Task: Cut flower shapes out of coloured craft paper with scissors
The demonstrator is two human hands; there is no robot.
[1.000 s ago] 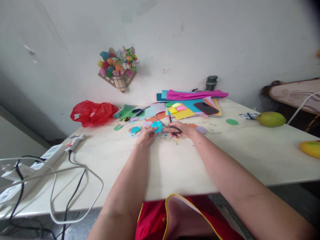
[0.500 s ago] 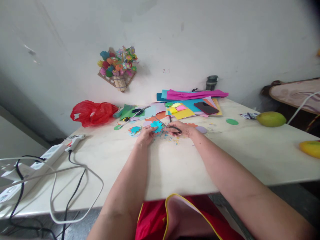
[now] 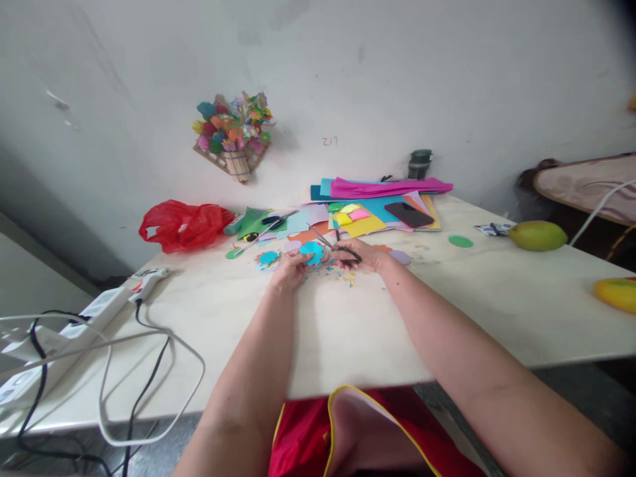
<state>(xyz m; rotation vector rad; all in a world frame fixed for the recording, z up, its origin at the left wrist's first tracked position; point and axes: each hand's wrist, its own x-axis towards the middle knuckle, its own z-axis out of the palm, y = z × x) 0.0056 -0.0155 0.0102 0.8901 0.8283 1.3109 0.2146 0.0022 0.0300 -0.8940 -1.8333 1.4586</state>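
Since the earlier frame: scissor blades spread wider, blue flower turned and shifted a little; hands in much the same place. Blue paper flower point(image 3: 312, 252) is the landmark, pinched at its near-left edge between thumb and fingers of the left hand point(image 3: 292, 269), above the counter point(image 3: 348, 338). Right hand point(image 3: 366, 256), just right of the flower, is closed round the black handles of the scissors point(image 3: 356, 257), blades pointing toward the flower's far side. Whether a blade touches paper: cannot tell. Left of the flower, a small pile of cut flowers point(image 3: 269, 258); right of it, beyond the right hand, a lilac disc point(image 3: 400, 257); below and to its right, loose scraps point(image 3: 350, 281). Judged risks: a bite taken too deep between lobes could sever a petal, the piece being small and the notches close to its middle. Pinch covers only one edge, so the flower may swivel under blade pressure and spoil the outline. Left fingertips sit near the blades; a slip could nick them. A sleeveless forearm sweep leftward might scatter the pile.
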